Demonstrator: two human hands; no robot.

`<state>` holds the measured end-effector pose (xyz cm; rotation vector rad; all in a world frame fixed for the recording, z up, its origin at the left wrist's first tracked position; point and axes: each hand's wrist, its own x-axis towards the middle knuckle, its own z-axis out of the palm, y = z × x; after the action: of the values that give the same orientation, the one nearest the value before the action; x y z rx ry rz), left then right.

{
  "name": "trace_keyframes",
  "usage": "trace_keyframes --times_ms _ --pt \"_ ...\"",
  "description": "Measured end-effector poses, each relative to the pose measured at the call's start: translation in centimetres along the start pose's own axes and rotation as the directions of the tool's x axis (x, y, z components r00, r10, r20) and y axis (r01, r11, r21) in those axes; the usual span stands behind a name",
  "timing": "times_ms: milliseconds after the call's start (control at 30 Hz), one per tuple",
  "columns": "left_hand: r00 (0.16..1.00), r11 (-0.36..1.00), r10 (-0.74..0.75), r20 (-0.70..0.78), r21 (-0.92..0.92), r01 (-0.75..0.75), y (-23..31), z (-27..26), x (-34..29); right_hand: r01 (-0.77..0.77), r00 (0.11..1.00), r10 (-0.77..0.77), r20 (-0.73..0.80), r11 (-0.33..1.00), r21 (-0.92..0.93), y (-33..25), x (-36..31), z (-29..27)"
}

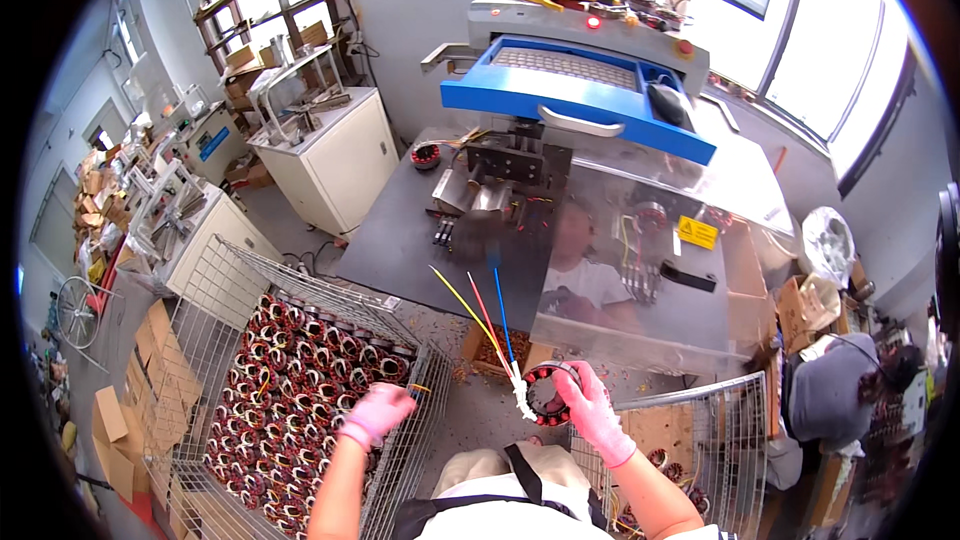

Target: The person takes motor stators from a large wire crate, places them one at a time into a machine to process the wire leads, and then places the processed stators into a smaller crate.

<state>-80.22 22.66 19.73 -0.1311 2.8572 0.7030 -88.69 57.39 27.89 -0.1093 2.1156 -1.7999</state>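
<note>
My right hand (596,414) is closed round the rim of a motor stator (548,392), a dark ring with red windings. From the stator's left side a white-sleeved lead (521,390) rises and fans out into yellow, red, white and blue wires. My left hand (381,411), in a pink glove like the right, hovers over the near right side of a wire basket (428,430) packed with similar stators (290,390). Its fingers are bent and pressed together. A small yellow-orange bit shows at the fingertips; whether they grip it is unclear.
Ahead stands a machine with a dark tabletop (400,250), a blue tray (570,90) and a transparent cover (640,335). A second wire basket (745,440) at right holds a few stators. A small box (490,355) sits below the tabletop. A person in grey (840,395) is at far right.
</note>
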Motion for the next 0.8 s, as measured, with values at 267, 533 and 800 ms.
trace_keyframes --times_ms 267,533,800 --pt "0.855 0.35 -0.268 -0.443 -0.872 -0.342 9.2 -5.0 10.4 -0.095 0.987 0.093 0.131 0.995 0.008 -2.7 7.1 3.6" --pt "0.96 0.051 -0.27 0.069 -0.995 0.086 3.0 -10.4 20.5 0.115 0.992 -0.127 -0.001 0.898 -0.425 -5.8 14.4 9.6" --pt "0.985 0.145 -0.174 0.0 -0.989 0.026 -3.6 -10.4 20.0 0.29 0.91 -0.414 -0.008 0.653 -0.7 -2.3 30.4 12.6"
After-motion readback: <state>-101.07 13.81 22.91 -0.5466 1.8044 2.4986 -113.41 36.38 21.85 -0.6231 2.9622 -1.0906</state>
